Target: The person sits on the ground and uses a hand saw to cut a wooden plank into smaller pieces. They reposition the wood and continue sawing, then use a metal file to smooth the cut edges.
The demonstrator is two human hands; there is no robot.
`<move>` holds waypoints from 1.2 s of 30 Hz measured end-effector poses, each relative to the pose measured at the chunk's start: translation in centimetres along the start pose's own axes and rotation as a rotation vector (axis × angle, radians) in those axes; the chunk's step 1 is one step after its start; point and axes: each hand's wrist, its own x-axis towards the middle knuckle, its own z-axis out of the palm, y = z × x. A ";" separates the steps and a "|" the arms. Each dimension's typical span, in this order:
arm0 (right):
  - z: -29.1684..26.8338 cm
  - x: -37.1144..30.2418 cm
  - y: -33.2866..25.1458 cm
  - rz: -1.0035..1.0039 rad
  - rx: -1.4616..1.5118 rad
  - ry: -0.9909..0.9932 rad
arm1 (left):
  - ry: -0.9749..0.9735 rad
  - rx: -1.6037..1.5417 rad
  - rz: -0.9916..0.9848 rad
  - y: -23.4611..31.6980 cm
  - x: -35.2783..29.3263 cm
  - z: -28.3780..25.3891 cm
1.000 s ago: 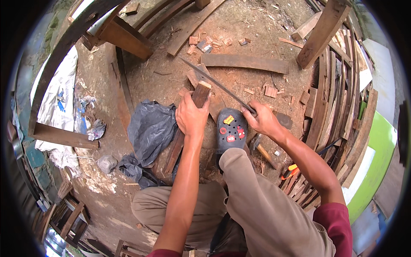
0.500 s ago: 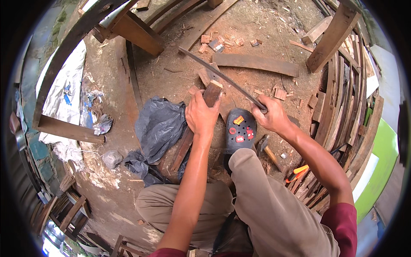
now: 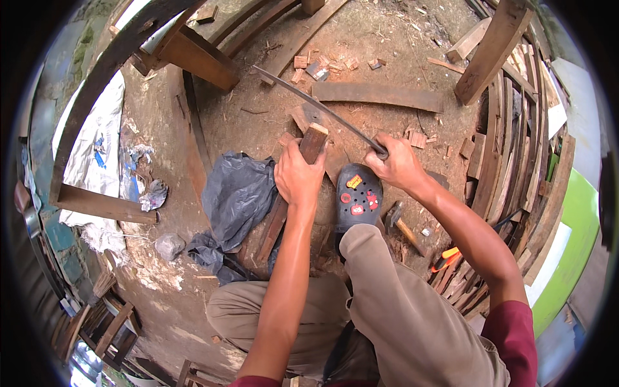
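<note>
My left hand [image 3: 298,177] is closed around a dark brown wooden bar [image 3: 314,143], just below its pale cut end. The bar slants down past my wrist toward my knee. My right hand [image 3: 398,162] grips the handle of a machete [image 3: 322,108], a long, narrow, dark blade. Its blade stretches away to the upper left, passing beyond the bar's end and apart from it. A short wood block [image 3: 300,118] lies on the ground behind the bar. Between my hands rests my foot in a dark clog [image 3: 359,197] with colourful charms.
A hammer [image 3: 406,229] and an orange-handled tool [image 3: 446,258] lie right of my foot. Grey plastic bags [image 3: 238,197] are at the left. A plank [image 3: 380,97] and wood chips lie ahead; stacked wood strips [image 3: 500,155] line the right. Wooden frame legs [image 3: 203,58] stand upper left.
The machete and my right hand have moved slightly to the left and away from me. My left hand keeps its hold on the bar. The whole view has shifted a little.
</note>
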 end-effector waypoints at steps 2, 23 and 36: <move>0.7 0.2 1.4 -0.004 -0.080 -0.026 | -0.016 0.012 -0.006 0.3 0.0 0.0; 0.8 2.1 -1.5 0.022 -0.043 -0.101 | 0.010 0.012 0.004 -0.5 -0.3 0.0; 0.8 2.6 -1.2 0.099 -0.154 -0.155 | -0.026 0.001 0.009 -0.4 -0.2 -0.2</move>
